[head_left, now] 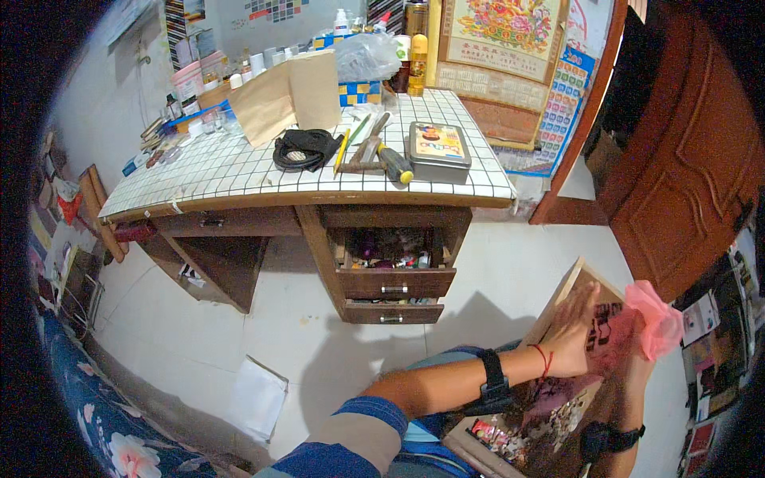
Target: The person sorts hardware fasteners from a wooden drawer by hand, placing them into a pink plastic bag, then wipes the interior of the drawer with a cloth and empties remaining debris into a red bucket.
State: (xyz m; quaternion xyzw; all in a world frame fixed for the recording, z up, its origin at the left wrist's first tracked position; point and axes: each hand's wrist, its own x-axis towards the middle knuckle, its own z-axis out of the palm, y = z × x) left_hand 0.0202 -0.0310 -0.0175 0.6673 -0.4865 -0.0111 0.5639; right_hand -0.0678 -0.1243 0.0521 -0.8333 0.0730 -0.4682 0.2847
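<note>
A wooden drawer (572, 285) lies tilted across my lap at the lower right. My left hand (571, 328), with a red string at the wrist, reaches into it, fingers extended over a pink plastic bag (609, 334) with dark printing. My right hand (642, 349) is at the drawer's right side, mostly covered by the bag's bunched pink top (657, 319); its fingers are hidden. Small loose pieces (565, 418) and a red packet (483, 429) lie in the drawer's near part.
Ahead stands a desk (239, 194) with a hammer (364, 161), a screwdriver (395, 164), a metal tin (439, 152) and a coiled black cable (305, 149). Two desk drawers (394, 284) stand partly out. Papers (257, 397) lie on the floor; a wooden door (675, 179) is at right.
</note>
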